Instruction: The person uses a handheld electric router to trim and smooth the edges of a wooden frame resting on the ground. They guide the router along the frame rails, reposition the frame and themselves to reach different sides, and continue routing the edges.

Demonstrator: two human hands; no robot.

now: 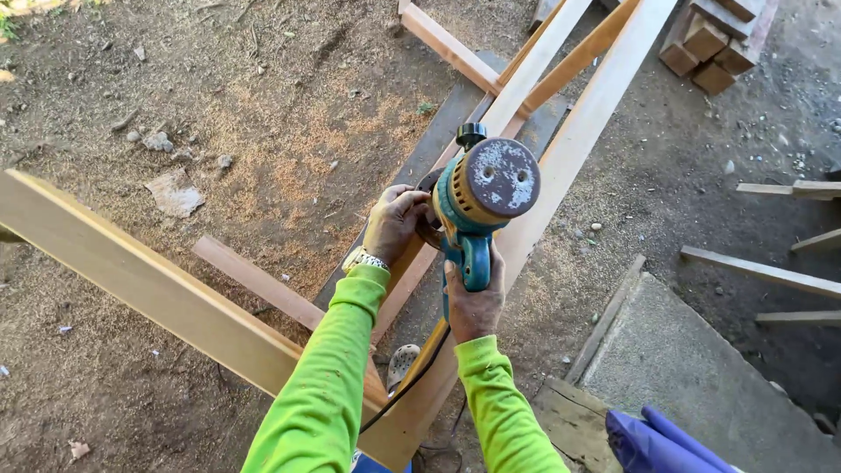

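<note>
Right hand (474, 302) clamped on teal sander (480, 200) handle, left hand (394, 221) cupped around its front, above long planks (574, 140).

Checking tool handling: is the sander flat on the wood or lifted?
Lifted: the sander is held tipped, off the boards.

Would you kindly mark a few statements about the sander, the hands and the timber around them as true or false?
1. The right hand grips the teal sander by its handle. True.
2. The left hand rests flat on the ground. False: it is at the sander's front, by the disc.
3. A wristwatch sits on the left wrist. True.
4. The sleeves are dark red. False: they are bright lime green.
5. Long wooden planks lie below the sander. True.
</note>
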